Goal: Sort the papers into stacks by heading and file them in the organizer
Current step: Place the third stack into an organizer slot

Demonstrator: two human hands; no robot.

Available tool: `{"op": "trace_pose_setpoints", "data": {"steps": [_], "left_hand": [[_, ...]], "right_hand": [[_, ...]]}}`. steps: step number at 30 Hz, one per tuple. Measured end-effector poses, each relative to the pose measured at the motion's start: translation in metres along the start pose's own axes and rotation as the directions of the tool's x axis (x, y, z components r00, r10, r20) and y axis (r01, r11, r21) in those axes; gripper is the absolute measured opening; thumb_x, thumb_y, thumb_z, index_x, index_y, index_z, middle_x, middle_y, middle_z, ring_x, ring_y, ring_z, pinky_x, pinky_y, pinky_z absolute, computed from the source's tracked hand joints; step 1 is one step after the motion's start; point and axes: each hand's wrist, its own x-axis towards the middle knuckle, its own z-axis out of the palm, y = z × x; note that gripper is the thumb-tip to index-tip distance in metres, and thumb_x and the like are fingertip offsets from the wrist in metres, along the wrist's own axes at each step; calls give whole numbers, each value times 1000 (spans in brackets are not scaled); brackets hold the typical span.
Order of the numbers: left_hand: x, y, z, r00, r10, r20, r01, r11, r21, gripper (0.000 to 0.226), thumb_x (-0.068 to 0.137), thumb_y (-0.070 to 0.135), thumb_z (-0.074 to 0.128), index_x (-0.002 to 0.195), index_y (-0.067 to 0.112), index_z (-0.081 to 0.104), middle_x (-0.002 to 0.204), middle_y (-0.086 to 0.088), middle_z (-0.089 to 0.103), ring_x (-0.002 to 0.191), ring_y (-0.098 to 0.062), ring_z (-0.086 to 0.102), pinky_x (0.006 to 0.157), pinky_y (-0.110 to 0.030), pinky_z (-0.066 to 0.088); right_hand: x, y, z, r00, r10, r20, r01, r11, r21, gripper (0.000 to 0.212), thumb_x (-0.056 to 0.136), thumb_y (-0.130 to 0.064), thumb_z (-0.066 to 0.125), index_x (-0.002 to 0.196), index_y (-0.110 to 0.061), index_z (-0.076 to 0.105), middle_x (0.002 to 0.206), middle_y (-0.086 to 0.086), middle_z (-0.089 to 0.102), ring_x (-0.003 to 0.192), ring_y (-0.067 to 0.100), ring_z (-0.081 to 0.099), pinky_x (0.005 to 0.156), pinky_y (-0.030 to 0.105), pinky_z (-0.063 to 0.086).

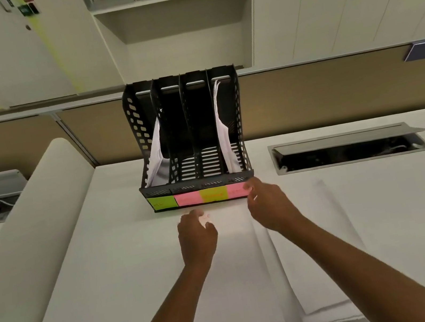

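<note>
A black four-slot organizer [189, 139] stands at the back of the white desk, with green and pink sticky labels [200, 196] along its front. Papers lean in its leftmost slot [154, 150] and its rightmost slot [222, 128]; the two middle slots hold nothing. Two stacks of white paper lie flat in front: a middle stack [240, 282] and a right stack [327, 268]. My left hand [196, 238] rests over the far end of the middle stack, fingers loosely curled. My right hand [268, 206] hovers by the organizer's right front corner, holding nothing I can see.
An open cable hatch [350, 149] is sunk into the desk at the right. A curved white partition [35, 232] runs along the left, with a beige divider wall [334, 89] behind the desk and cabinets beyond it.
</note>
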Motion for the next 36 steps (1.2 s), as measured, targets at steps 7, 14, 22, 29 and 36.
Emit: {"op": "trace_pose_setpoints", "data": {"steps": [7, 14, 22, 29, 36], "left_hand": [[-46, -71, -14, 946, -318, 62, 273, 886, 376, 42, 88, 22, 52, 126, 4, 46, 128, -18, 46, 115, -37, 46, 90, -44, 45], [-45, -63, -14, 881, -432, 193, 439, 898, 8, 54, 87, 15, 56, 134, -2, 34, 131, -23, 45, 116, -40, 52, 93, -39, 44], [-47, -64, -34, 934, -255, 251, 293, 947, -129, 9, 83, 7, 56, 92, 6, 57, 78, 3, 58, 80, -22, 58, 56, -19, 41], [-60, -30, -50, 999, -41, -32, 28, 939, -342, 14, 92, 8, 52, 106, 11, 48, 93, -3, 58, 81, -23, 59, 57, -8, 44], [-67, -31, -53, 992, -21, -127, -32, 915, -403, 39, 87, 13, 64, 125, 3, 56, 101, -5, 64, 87, -15, 59, 74, -19, 48]], "right_hand": [[-73, 31, 88, 938, 294, 184, -273, 953, -135, 46, 91, -14, 48, 134, -4, 34, 124, 16, 49, 113, 30, 49, 94, 34, 42], [-86, 13, 101, 890, 412, 193, -435, 895, 97, 44, 93, -18, 52, 129, 2, 37, 124, 17, 52, 109, 27, 55, 81, 25, 42], [-89, 19, 80, 918, 389, 82, -393, 856, 336, 22, 90, -11, 51, 112, -11, 55, 109, 4, 64, 88, 16, 57, 70, 22, 45], [-88, 0, 60, 963, 229, -138, -141, 873, 467, 22, 95, -9, 48, 117, -11, 45, 106, -1, 57, 92, 19, 59, 65, 11, 45], [-84, -2, 52, 982, 113, -150, -24, 867, 497, 32, 94, -9, 54, 124, -14, 45, 104, -5, 58, 89, 5, 58, 63, 5, 47]]}}
